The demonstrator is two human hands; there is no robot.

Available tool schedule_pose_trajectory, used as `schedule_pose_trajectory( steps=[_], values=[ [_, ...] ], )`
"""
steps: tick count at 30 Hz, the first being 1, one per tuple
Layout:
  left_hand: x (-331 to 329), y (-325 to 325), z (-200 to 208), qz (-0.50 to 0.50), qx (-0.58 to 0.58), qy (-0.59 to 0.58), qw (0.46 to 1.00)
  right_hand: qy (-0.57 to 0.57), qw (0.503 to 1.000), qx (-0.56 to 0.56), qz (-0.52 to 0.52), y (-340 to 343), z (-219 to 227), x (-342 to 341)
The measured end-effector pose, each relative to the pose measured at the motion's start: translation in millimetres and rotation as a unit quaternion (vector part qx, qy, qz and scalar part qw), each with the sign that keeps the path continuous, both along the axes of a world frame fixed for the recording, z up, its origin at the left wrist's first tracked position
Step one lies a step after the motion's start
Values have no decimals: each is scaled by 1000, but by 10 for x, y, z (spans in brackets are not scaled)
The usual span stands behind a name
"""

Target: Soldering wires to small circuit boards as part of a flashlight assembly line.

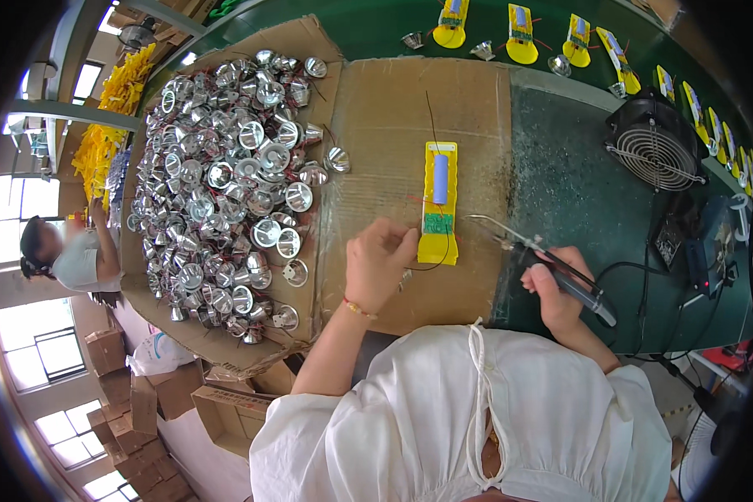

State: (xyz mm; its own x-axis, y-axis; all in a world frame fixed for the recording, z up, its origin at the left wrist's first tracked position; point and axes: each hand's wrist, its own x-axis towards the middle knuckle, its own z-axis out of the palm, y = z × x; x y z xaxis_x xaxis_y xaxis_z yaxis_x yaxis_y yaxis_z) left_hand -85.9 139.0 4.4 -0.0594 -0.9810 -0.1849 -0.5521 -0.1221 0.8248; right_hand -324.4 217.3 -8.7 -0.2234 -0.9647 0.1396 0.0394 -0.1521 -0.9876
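Observation:
A yellow plastic housing (448, 251) lies on the cardboard in front of me. It carries a purple-blue cylindrical battery (440, 179) and a small green circuit board (437, 222); thin red and black wires stick out of it. At the board's left side my left hand (381, 258) is closed in a pinch; what its fingertips hold is hidden. A black wire curves from the board toward these fingers. My right hand (558, 289) grips a soldering iron (579, 289), whose thin bent tip points left, just right of the board and apart from it.
A big carton of silvery reflector cups (234, 184) stands at the left. Along the far green belt (368, 29) sit several yellow housings (522, 42). A fan (654, 146) and a blue-grey power unit (709, 243) with cables stand right. Another person (79, 255) is far left.

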Motion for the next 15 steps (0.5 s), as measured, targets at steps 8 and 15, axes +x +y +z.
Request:
schedule_pose_trajectory(
  steps=[8, 15],
  values=[
    [-117, 119, -93, 29, -2, 10, 1000, 118, 992, -3, 53, -104, 29, 119],
    [-120, 116, -139, 47, -18, 24, 998, 88, 993, 53, 61, -132, 47, 181]
  ],
)
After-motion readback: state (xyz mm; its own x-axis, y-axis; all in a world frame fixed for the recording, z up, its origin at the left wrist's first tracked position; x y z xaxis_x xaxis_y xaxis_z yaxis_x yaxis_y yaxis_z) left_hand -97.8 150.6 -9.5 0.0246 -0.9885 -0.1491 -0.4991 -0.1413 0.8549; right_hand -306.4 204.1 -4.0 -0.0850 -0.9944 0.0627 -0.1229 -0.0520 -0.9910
